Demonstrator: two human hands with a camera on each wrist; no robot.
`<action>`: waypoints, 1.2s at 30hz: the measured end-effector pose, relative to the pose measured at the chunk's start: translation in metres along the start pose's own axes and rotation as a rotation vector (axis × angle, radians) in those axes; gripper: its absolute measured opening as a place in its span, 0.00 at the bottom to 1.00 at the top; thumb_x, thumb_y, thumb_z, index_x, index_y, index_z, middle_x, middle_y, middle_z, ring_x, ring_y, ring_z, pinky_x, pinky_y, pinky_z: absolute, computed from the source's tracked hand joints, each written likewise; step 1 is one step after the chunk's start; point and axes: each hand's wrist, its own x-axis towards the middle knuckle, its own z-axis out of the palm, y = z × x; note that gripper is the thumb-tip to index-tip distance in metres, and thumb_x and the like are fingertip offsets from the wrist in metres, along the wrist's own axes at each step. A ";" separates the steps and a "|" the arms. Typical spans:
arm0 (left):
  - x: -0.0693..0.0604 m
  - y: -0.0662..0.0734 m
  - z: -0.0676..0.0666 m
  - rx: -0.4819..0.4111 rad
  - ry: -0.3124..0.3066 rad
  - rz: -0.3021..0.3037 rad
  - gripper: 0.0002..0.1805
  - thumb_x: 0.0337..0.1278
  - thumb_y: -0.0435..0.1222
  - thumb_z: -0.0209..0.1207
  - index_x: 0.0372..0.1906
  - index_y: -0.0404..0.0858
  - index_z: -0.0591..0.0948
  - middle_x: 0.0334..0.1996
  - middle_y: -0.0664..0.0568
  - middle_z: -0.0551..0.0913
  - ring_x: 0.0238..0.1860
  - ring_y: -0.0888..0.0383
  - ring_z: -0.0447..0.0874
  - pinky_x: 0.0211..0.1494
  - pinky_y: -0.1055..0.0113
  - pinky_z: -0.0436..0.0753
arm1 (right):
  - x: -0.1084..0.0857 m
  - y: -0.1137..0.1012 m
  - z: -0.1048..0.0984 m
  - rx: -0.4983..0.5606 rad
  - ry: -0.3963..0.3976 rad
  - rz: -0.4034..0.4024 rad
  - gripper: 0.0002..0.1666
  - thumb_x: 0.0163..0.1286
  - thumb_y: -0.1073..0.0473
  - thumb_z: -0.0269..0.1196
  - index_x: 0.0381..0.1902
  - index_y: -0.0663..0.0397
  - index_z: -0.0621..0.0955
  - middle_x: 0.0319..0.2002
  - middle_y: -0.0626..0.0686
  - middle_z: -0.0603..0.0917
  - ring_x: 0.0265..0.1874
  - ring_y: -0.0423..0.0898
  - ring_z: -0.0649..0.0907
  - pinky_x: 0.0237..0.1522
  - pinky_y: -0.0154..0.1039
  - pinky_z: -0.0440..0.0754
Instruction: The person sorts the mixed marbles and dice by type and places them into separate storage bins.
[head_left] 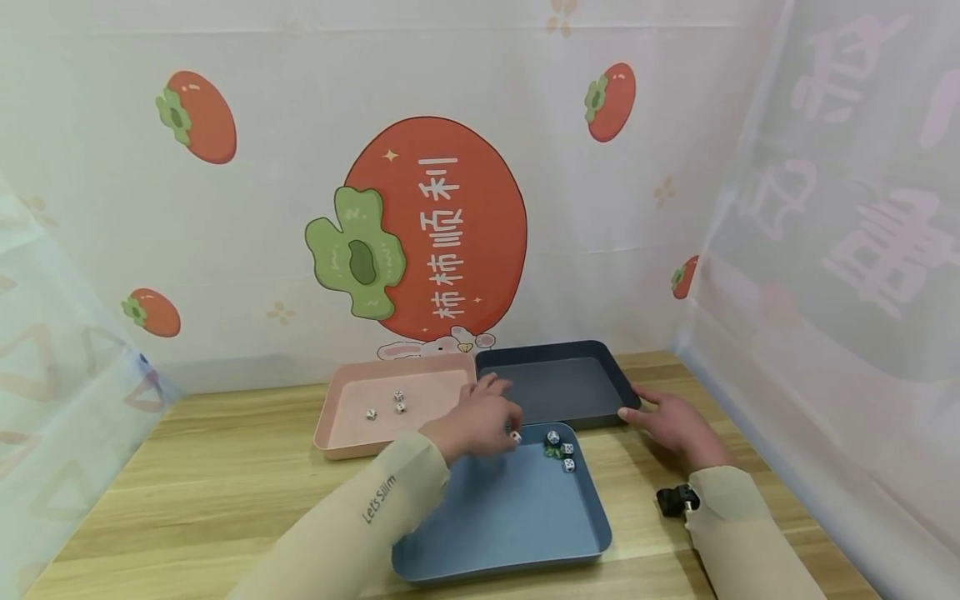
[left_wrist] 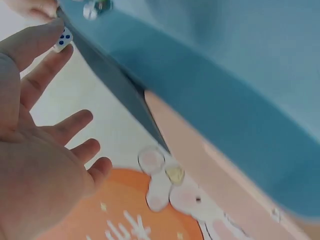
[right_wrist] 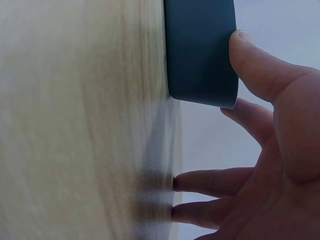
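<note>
My left hand [head_left: 480,423] is over the far edge of the blue tray [head_left: 517,517], pinching a white die [left_wrist: 63,41] with blue dots between thumb and index finger. Its other three fingers are spread apart. Near that tray's far right corner lie several dice: white ones [head_left: 569,465] and green see-through ones [head_left: 553,452]. Three white dice [head_left: 401,408] sit in the pink tray [head_left: 327,417] at the back left. At the near right corner of the dark tray [head_left: 558,392], my right hand [head_left: 671,425] holds the walls between thumb and index finger.
All three trays stand close together on a wooden table [head_left: 217,475]. Behind them hangs a white cloth [head_left: 285,208] printed with persimmons, and more cloth closes off both sides. A small black device [head_left: 677,500] is at my right wrist.
</note>
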 end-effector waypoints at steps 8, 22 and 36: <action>-0.004 -0.036 -0.032 0.005 0.132 -0.078 0.02 0.58 0.43 0.67 0.32 0.53 0.84 0.72 0.44 0.64 0.74 0.42 0.49 0.70 0.37 0.52 | 0.002 -0.002 -0.001 -0.003 0.001 0.003 0.50 0.70 0.33 0.58 0.77 0.59 0.59 0.69 0.75 0.63 0.65 0.76 0.62 0.60 0.71 0.62; -0.019 -0.092 -0.055 0.038 0.175 -0.180 0.03 0.56 0.40 0.67 0.30 0.49 0.84 0.70 0.40 0.63 0.73 0.39 0.46 0.65 0.36 0.55 | 0.001 0.001 -0.001 -0.007 0.006 -0.016 0.52 0.69 0.31 0.58 0.76 0.60 0.60 0.68 0.75 0.65 0.65 0.76 0.64 0.60 0.70 0.63; -0.044 -0.144 -0.051 0.039 0.144 -0.345 0.06 0.57 0.36 0.61 0.25 0.46 0.81 0.69 0.33 0.65 0.72 0.33 0.47 0.65 0.34 0.52 | 0.000 0.000 0.000 0.001 0.002 0.004 0.52 0.69 0.31 0.58 0.76 0.60 0.60 0.68 0.76 0.64 0.65 0.76 0.64 0.60 0.70 0.63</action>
